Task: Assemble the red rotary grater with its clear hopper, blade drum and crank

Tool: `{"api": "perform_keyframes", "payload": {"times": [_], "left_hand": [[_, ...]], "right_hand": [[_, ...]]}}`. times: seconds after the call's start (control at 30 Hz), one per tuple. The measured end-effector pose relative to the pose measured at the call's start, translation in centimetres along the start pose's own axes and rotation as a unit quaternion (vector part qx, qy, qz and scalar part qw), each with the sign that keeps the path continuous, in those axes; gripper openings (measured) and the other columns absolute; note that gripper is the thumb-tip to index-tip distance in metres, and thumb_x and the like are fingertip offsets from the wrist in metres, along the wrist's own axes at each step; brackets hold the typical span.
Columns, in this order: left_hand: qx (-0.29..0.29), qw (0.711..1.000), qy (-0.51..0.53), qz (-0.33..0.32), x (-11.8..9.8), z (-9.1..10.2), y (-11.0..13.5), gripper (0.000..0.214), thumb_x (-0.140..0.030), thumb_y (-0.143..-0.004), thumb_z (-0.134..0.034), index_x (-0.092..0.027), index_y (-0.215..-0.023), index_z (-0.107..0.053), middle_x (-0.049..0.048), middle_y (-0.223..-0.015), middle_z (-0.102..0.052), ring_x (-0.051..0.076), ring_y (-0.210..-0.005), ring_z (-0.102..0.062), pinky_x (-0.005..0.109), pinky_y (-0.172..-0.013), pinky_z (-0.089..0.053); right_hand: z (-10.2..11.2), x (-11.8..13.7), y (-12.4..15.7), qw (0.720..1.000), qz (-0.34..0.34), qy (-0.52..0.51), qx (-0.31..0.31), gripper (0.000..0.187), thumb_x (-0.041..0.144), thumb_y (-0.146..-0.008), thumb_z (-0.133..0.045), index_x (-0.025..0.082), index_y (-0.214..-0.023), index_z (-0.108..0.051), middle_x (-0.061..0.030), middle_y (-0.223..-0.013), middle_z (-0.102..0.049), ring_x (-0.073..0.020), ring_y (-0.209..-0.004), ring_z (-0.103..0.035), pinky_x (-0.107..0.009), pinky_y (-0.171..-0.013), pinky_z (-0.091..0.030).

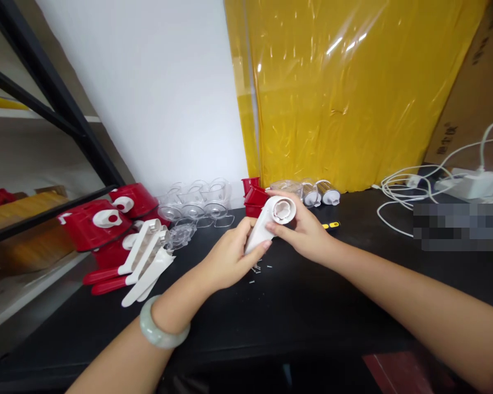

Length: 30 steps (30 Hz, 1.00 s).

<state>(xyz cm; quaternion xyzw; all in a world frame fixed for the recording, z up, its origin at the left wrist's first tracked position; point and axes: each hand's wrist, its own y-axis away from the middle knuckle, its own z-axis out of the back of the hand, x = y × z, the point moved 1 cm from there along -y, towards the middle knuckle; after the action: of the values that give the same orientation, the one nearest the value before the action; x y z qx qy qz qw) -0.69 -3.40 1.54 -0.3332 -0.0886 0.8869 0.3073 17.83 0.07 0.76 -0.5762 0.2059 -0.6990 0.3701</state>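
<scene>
Both hands hold one white plastic handle part (259, 232) above the black table. Its round, hollow end points up toward me and shows a ribbed inside. My left hand (234, 251) is closed around the narrow lower end, thumb on top. Around the ring end, my right hand (302, 224) grips with the thumb in front and fingers behind. Beneath the part lie several small screws (257, 268). Just behind my hands stand red plastic parts (255, 202). A yellow-and-black tool (333, 225) lies partly hidden behind my right hand.
At the left are red housings (94, 224) and several white and red handles (143, 268). Clear plastic parts (195, 200) stand along the back wall. Metal grater drums (327, 192) sit at the back right. White cables (394, 191) and a power strip (472, 183) lie far right.
</scene>
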Motion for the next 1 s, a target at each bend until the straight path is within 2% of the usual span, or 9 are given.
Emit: {"api": "perform_keyframes", "payload": {"times": [0.1,0.17,0.23,0.33,0.4,0.5,0.6,0.73,1.0], "left_hand": [[-0.014,1.000,-0.011,0.006,-0.2,0.8,-0.2,0.023,-0.043,-0.094,-0.045,-0.020,-0.100,-0.042,-0.0007,-0.073,-0.061,0.014,-0.058,-0.058,0.025,-0.056,-0.041],[-0.038,0.997,-0.071,0.011,-0.5,2.0,-0.5,0.021,-0.042,-0.094,-0.044,-0.021,-0.096,-0.041,0.0004,-0.073,-0.062,0.016,-0.060,-0.059,0.026,-0.057,-0.040],[-0.049,0.988,-0.141,0.024,-0.7,3.4,-0.7,0.020,-0.041,-0.094,-0.044,-0.021,-0.095,-0.042,0.0015,-0.071,-0.062,0.017,-0.061,-0.059,0.027,-0.057,-0.038],[-0.021,0.978,-0.206,0.035,-0.4,5.2,-0.9,0.020,-0.040,-0.092,-0.046,-0.021,-0.096,-0.045,0.0028,-0.070,-0.062,0.019,-0.061,-0.059,0.028,-0.057,-0.037],[0.014,0.977,-0.206,0.045,0.5,5.9,-0.9,0.021,-0.039,-0.088,-0.050,-0.020,-0.097,-0.048,0.0029,-0.071,-0.062,0.018,-0.059,-0.058,0.028,-0.055,-0.035],[0.029,0.981,-0.187,0.052,2.2,6.1,-0.8,0.024,-0.035,-0.082,-0.056,-0.019,-0.099,-0.052,0.0028,-0.076,-0.062,0.018,-0.062,-0.057,0.027,-0.056,-0.036],[0.024,0.985,-0.169,0.041,3.6,5.6,-0.8,0.021,-0.030,-0.081,-0.054,-0.018,-0.098,-0.056,0.0034,-0.081,-0.063,0.018,-0.067,-0.058,0.028,-0.062,-0.040],[0.008,0.991,-0.121,0.050,5.2,4.7,-0.3,0.012,-0.024,-0.081,-0.048,-0.018,-0.089,-0.054,0.0018,-0.078,-0.063,0.017,-0.067,-0.057,0.028,-0.065,-0.043],[-0.035,0.993,-0.070,0.093,6.8,3.7,0.8,0.010,-0.027,-0.085,-0.049,-0.019,-0.089,-0.052,-0.0015,-0.070,-0.062,0.016,-0.064,-0.059,0.026,-0.065,-0.044]], "right_hand": [[0.5,0.8,-0.7,0.998,-0.015,0.049,0.038,0.062,0.038,-0.083,-0.064,0.024,-0.139,-0.039,-0.0114,-0.136,-0.051,-0.0268,-0.125,-0.049,-0.046,-0.100,-0.044],[1.3,1.1,-1.0,0.993,-0.020,0.089,0.075,0.065,0.040,-0.085,-0.062,0.025,-0.143,-0.035,-0.0122,-0.138,-0.049,-0.0271,-0.122,-0.051,-0.047,-0.097,-0.045],[2.6,0.8,-1.0,0.981,-0.023,0.141,0.132,0.061,0.041,-0.085,-0.061,0.025,-0.140,-0.040,-0.0121,-0.130,-0.056,-0.0271,-0.114,-0.057,-0.046,-0.094,-0.047],[5.6,-0.8,-0.7,0.931,-0.052,0.270,0.241,0.033,0.042,-0.086,-0.059,0.023,-0.113,-0.063,-0.0091,-0.102,-0.068,-0.0263,-0.093,-0.064,-0.045,-0.083,-0.050],[7.7,-2.7,-0.3,0.891,-0.067,0.360,0.270,0.024,0.039,-0.088,-0.054,0.021,-0.097,-0.068,-0.0099,-0.094,-0.068,-0.0266,-0.086,-0.064,-0.044,-0.078,-0.051],[10.3,-5.7,0.5,0.853,-0.060,0.452,0.253,0.028,0.039,-0.084,-0.058,0.018,-0.100,-0.069,-0.0140,-0.099,-0.067,-0.0309,-0.093,-0.064,-0.046,-0.082,-0.050],[11.6,-8.3,1.5,0.833,-0.066,0.483,0.263,0.032,0.035,-0.086,-0.055,0.017,-0.110,-0.068,-0.0152,-0.102,-0.066,-0.0300,-0.096,-0.063,-0.044,-0.085,-0.049],[11.9,-9.8,2.2,0.842,-0.065,0.461,0.272,0.030,0.036,-0.087,-0.054,0.020,-0.108,-0.068,-0.0130,-0.099,-0.064,-0.0271,-0.094,-0.063,-0.042,-0.084,-0.050],[12.3,-9.6,2.1,0.882,-0.093,0.374,0.272,0.020,0.033,-0.089,-0.050,0.021,-0.100,-0.062,-0.0109,-0.101,-0.063,-0.0250,-0.095,-0.061,-0.041,-0.086,-0.048]]}}
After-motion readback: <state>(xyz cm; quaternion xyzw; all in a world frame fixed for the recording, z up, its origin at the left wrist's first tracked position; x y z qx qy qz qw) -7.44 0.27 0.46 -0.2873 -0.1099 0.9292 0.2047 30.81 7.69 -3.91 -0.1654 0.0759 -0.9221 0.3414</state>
